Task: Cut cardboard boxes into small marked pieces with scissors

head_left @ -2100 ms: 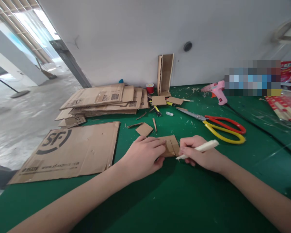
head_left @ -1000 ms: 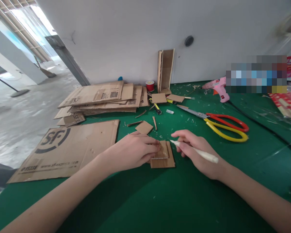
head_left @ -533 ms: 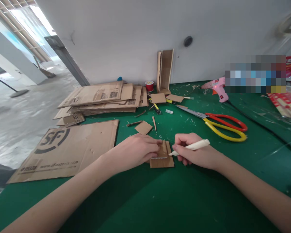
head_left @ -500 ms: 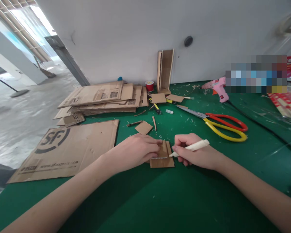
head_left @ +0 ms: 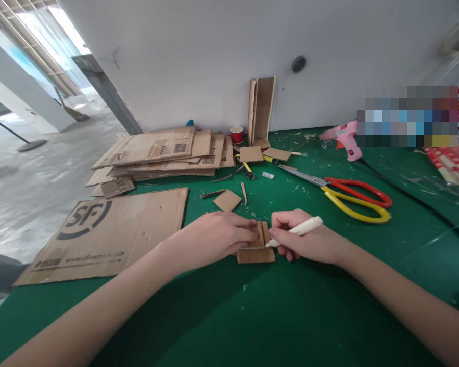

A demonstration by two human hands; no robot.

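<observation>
My right hand (head_left: 298,234) is closed round a white marker pen (head_left: 304,226), its tip down at the right edge of a small cardboard piece (head_left: 254,243). That piece lies on top of a slightly larger cardboard piece (head_left: 256,256), which shows along the front and right. With fingers stretched out, my left hand (head_left: 218,232) presses flat on the upper piece from the left. Behind my hands lies a loose cardboard square (head_left: 227,200). A white pen cap (head_left: 268,175) rests farther back on the green table (head_left: 222,316).
Scissors (head_left: 340,196) with red and yellow handles lie at the right, near a pink glue gun (head_left: 350,140). Stacked cardboard sheets (head_left: 149,150) and a large flat sheet (head_left: 110,234) occupy the left. An upright cardboard channel (head_left: 262,112) leans by the wall beside a red spool (head_left: 236,134).
My right hand has shifted slightly left with the marker, bringing its tip to the upper piece's front right corner. My left fingers have slid a little right over the cardboard.
</observation>
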